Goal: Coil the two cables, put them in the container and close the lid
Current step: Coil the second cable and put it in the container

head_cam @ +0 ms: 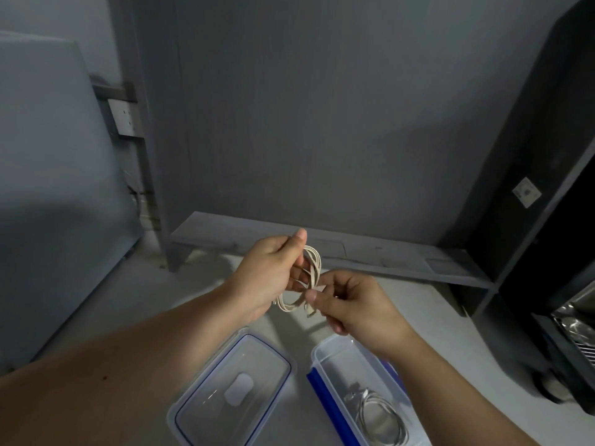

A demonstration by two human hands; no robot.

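Observation:
A beige flat cable (311, 272) hangs in loose loops in the air above the desk. My left hand (270, 272) grips the loops from the left, thumb raised. My right hand (351, 304) pinches the cable's end just right of the loops. Below them, a clear plastic container (325, 358) with blue side clips stands open at the bottom right. A coiled white cable (380, 413) lies inside it. The clear lid (206, 394) with a blue seal line rests flat on the desk to the container's left.
A low grey shelf (354, 252) runs along the wall behind my hands. A dark cabinet (547, 188) stands at the right, with a shiny metal object (576, 320) beside it. A wall socket (124, 117) sits at the upper left.

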